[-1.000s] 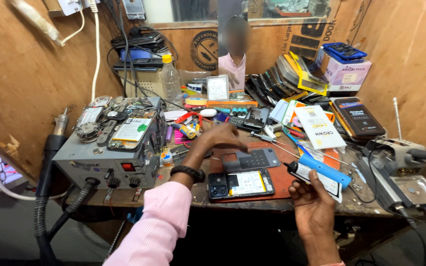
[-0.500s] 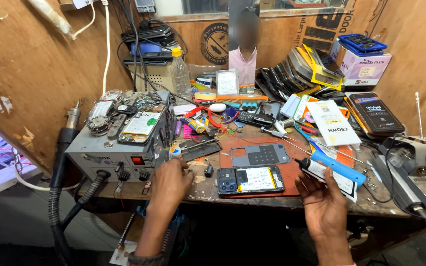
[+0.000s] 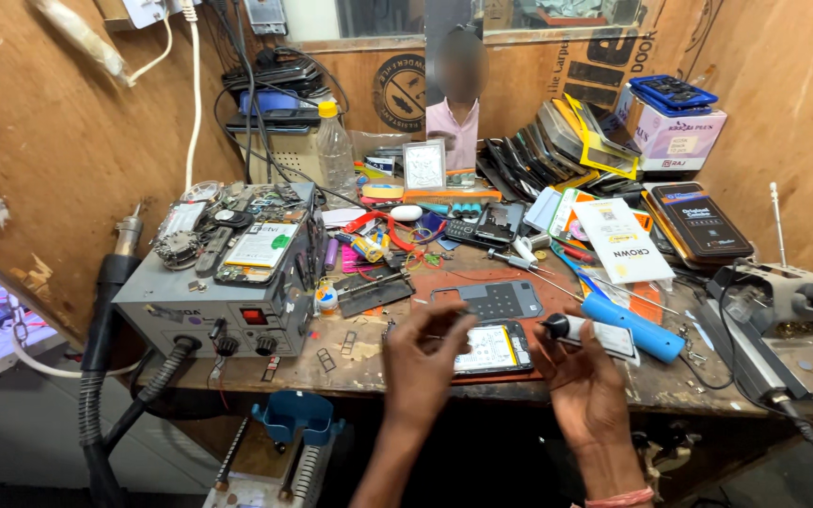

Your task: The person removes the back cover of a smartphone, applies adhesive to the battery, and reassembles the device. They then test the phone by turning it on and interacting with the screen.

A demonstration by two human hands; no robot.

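Note:
An opened phone (image 3: 493, 350) with its yellow-and-white inside showing lies on a red mat (image 3: 482, 273) at the bench's front edge. My left hand (image 3: 430, 362) hovers just left of it, fingers apart, holding nothing that I can see. My right hand (image 3: 585, 386) is to the right of the phone, with its fingers curled around the black end of a blue-handled tool (image 3: 634, 329). The tool's handle rests on a white card. A dark keypad panel (image 3: 496, 299) lies just behind the phone.
A grey hot-air station (image 3: 228, 292) piled with phone parts stands at left, its black hose (image 3: 105, 376) hanging down. Tools, a plastic bottle (image 3: 336, 146), stacked screens (image 3: 557, 141) and boxes (image 3: 675, 132) crowd the back. A metal stand (image 3: 773, 292) is at right. A person (image 3: 458, 113) sits behind the bench.
My left hand drew back from the middle of the bench, dipped to the front edge, and has now risen beside the opened phone. My right hand stayed by the blue tool.

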